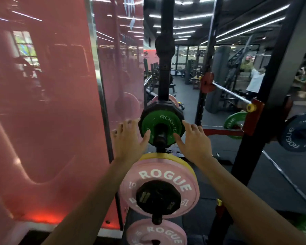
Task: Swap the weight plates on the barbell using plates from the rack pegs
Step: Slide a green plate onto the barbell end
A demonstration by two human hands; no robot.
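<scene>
Head view — green plate (162, 129) face-on on its peg, both hands' spread fingers (177, 138) on it.

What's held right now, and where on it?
The green plate on the rack peg: left hand and right hand touch opposite rims, thumbs on its face. No closed grip yet.

Pink wall (48, 106) close beside plates (162, 129)
</scene>
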